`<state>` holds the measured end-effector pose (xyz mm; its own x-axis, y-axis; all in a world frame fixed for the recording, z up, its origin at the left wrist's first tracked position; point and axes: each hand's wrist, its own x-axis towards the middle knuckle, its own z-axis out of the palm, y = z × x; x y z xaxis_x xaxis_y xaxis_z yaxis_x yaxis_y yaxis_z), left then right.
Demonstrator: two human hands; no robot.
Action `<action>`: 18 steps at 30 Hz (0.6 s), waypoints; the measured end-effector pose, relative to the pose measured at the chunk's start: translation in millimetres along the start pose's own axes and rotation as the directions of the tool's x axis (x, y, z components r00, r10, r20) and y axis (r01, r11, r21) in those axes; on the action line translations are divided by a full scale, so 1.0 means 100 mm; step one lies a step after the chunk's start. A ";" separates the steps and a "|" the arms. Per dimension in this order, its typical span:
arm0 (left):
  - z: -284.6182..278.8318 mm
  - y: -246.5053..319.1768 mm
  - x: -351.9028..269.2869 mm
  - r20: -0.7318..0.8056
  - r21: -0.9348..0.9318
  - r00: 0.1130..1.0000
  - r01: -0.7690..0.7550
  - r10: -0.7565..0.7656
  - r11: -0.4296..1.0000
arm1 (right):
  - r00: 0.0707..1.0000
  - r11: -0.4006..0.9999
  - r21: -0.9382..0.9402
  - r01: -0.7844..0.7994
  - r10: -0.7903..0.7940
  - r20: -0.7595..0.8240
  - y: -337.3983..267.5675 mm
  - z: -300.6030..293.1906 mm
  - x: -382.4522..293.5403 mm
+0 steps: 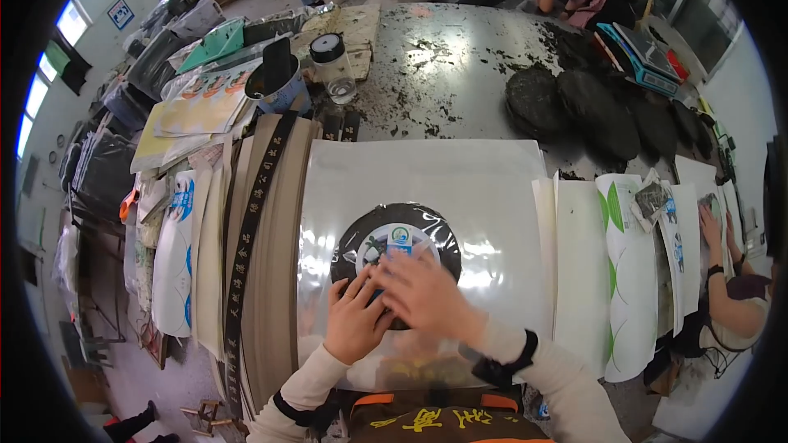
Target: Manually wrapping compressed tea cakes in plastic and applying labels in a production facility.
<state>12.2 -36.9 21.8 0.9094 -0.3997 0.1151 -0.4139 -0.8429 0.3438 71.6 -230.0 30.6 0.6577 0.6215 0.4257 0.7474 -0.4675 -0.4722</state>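
A dark round disc of dried seaweed (441, 221) lies under glossy clear plastic before me. On its middle is a round printed label (400, 237) with white, blue and green parts. Beneath the disc a pale, glossy stack of plastic film (492, 184) covers the work surface. My left hand (358, 319), a ring on one finger, rests on the disc's near left side with its fingers apart. Blurred by motion, my right hand (425, 298) is over the label and partly hides it. Whether it pinches anything cannot be told.
Left stand cardboard strips (289, 197) and a long black printed band (255, 209). A clear jar (335, 71) and blue tub (280, 89) stand beyond. Bare seaweed discs (532, 101) and a scale (646, 61) lie at the far right. Co-workers' hands (711, 227) are at the right.
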 end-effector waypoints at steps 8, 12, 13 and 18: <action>0.94 -0.89 -0.76 -0.305 0.048 0.841 0.482 -0.447 0.875 | 0.755 0.729 0.310 -0.610 0.653 -0.049 1.50 0.17 -0.93; 0.53 -0.24 -0.13 -0.349 -0.740 0.664 0.238 -0.661 0.630 | 0.767 0.622 0.646 -0.442 0.635 -0.086 -0.05 0.24 -0.48; 0.31 -0.37 -0.16 -0.321 -0.835 0.658 0.143 -0.682 0.531 | 0.783 0.529 0.721 -0.447 0.621 0.030 -0.09 0.23 -0.38; -0.18 -1.00 -1.21 0.080 -0.950 0.311 -0.264 -0.947 -0.167 | 0.953 0.836 0.459 -0.300 0.283 0.108 0.03 0.07 -0.20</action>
<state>-55.9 102.0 -10.0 0.6716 0.6451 -0.3643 -0.1323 0.5882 0.7978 60.5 -239.5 15.4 0.8281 0.5277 0.1891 0.3842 -0.2887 -0.8770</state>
